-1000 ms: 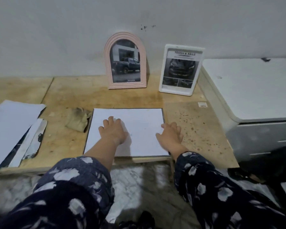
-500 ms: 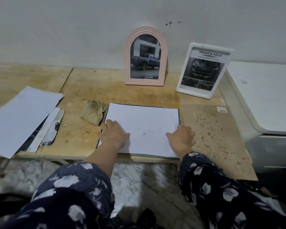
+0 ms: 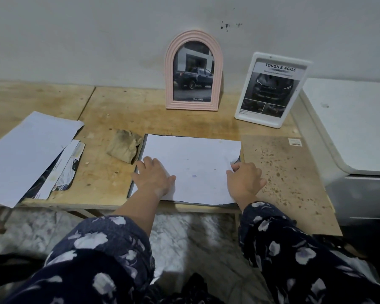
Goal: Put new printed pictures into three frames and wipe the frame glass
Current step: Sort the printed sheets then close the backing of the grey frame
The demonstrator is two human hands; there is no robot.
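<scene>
A white sheet (image 3: pixel 195 165), a printed picture lying face down, covers a dark flat frame (image 3: pixel 133 183) on the wooden table. My left hand (image 3: pixel 155 178) presses flat on the sheet's left part, fingers spread. My right hand (image 3: pixel 246 179) pinches the sheet's right edge, which curls up a little and shows a dark underside. A pink arched frame (image 3: pixel 193 71) with a truck picture and a white rectangular frame (image 3: pixel 270 89) with a "Tough & Agile" print lean against the wall behind. A crumpled tan cloth (image 3: pixel 124 147) lies just left of the sheet.
More white sheets (image 3: pixel 29 154) and printed strips (image 3: pixel 68 167) lie at the table's left. A brown speckled backing board (image 3: pixel 287 176) lies to the right of the sheet. A white cabinet (image 3: pixel 351 123) stands at the far right. The table edge (image 3: pixel 97 207) runs close below my hands.
The view has shifted left and closer. My right hand has taken hold of the sheet's right edge and lifted it slightly. My left hand stays pressed on the left part.
</scene>
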